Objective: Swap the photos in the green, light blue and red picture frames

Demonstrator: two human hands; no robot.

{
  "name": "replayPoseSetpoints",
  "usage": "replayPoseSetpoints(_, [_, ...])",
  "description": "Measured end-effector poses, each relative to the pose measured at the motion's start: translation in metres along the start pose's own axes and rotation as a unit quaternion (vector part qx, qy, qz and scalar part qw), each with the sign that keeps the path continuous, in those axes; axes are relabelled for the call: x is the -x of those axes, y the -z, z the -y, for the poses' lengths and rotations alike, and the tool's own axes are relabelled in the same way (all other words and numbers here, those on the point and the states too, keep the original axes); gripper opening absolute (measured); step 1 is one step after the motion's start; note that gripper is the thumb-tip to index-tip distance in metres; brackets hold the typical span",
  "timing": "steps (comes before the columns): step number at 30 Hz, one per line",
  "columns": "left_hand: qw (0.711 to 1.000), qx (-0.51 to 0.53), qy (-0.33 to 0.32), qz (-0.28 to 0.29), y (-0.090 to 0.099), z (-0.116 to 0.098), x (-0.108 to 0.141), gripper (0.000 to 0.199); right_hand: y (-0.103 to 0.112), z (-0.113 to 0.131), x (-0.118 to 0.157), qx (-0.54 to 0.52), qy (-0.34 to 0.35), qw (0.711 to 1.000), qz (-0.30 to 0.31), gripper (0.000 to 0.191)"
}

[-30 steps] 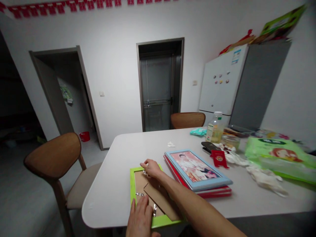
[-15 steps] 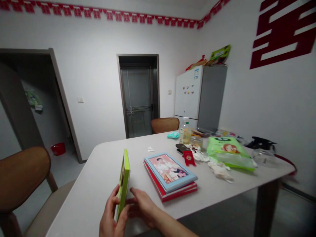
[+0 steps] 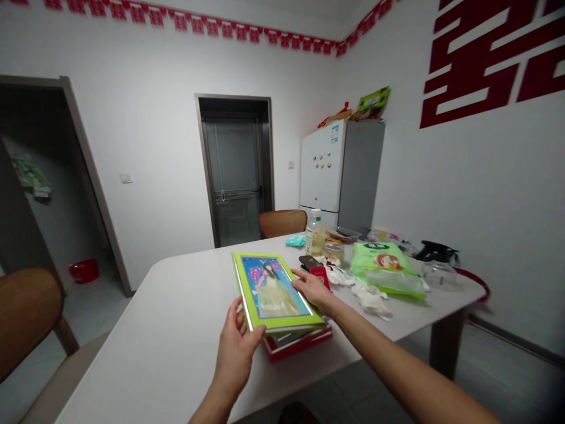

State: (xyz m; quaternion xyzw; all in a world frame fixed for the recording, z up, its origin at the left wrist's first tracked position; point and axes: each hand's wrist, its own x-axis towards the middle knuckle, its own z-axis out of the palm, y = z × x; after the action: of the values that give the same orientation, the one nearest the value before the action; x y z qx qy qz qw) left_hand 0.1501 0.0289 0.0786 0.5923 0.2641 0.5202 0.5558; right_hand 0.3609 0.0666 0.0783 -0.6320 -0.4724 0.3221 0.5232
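Note:
A lime-green picture frame (image 3: 276, 288) with a photo of a figure in a pale yellow dress lies face up between my hands, over a stack of frames. My left hand (image 3: 238, 341) grips its near left corner, thumb on top and fingers beneath. On the far right edge, my right hand (image 3: 312, 290) holds it with the thumb and fingers. Under it a red frame (image 3: 300, 344) shows at the bottom of the stack; the blue frame on the stack is mostly covered. Whether the green frame rests fully on the stack I cannot tell.
Beyond my right hand are a dark phone (image 3: 309, 262), a red card (image 3: 321, 275), crumpled tissues (image 3: 371, 299), a bottle (image 3: 315, 234), a glass jar (image 3: 334, 253) and a green tissue pack (image 3: 386, 268). Wooden chairs stand at the left (image 3: 30, 318) and the far side (image 3: 282, 222) of the white table (image 3: 176, 330).
The green frame has turned from upright, edge-on, to face up and moved right over the stack. My right hand has shifted to its far right edge. The camera view has swung slightly right.

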Motion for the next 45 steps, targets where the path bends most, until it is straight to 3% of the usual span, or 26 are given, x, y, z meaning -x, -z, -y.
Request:
replayPoseSetpoints(3, [0.999,-0.022,0.019,0.016,-0.013,0.040,0.000,0.048,0.024,-0.009,-0.019,0.051,-0.005,0.999,-0.002,0.043])
replayPoseSetpoints(6, [0.990,-0.144,0.011,0.003,-0.019,0.062,0.002,0.041,0.029,-0.019,-0.028,0.097,-0.010,0.995,-0.015,0.040])
replayPoseSetpoints(10, [0.959,-0.284,0.013,-0.002,-0.017,0.065,0.002,0.044,0.027,-0.029,-0.035,0.135,-0.021,0.990,-0.026,0.035])
replayPoseSetpoints(15, [0.954,-0.298,0.026,0.001,-0.013,0.068,0.004,0.057,0.029,-0.036,-0.028,0.169,-0.057,0.984,0.014,0.023])
replayPoseSetpoints(19, [0.954,-0.300,0.019,0.006,-0.003,0.077,0.010,0.073,0.023,-0.037,-0.010,0.174,-0.077,0.979,0.078,0.025])
replayPoseSetpoints(23, [0.949,-0.314,0.027,-0.023,0.028,0.078,0.008,0.077,-0.011,-0.035,-0.002,0.114,-0.055,0.982,0.140,0.027])
replayPoseSetpoints(30, [0.932,-0.347,0.071,-0.077,0.125,0.063,-0.009,0.075,-0.115,-0.025,-0.019,0.082,-0.018,0.988,0.133,0.031])
replayPoseSetpoints(34, [0.921,-0.366,0.077,-0.108,0.163,0.060,-0.017,0.073,-0.156,-0.021,-0.034,0.075,0.000,0.988,0.135,0.029])
replayPoseSetpoints(39, [0.924,-0.356,0.079,-0.115,0.180,0.059,-0.022,0.071,-0.176,-0.021,-0.043,0.081,0.014,0.988,0.134,0.029])
replayPoseSetpoints(42, [0.929,-0.341,0.081,-0.123,0.178,0.057,-0.019,0.068,-0.174,-0.020,-0.041,0.086,0.021,0.989,0.122,0.030])
replayPoseSetpoints(45, [0.933,-0.319,0.088,-0.144,0.179,0.049,-0.011,0.067,-0.167,-0.015,-0.039,0.091,0.030,0.993,0.072,0.040])
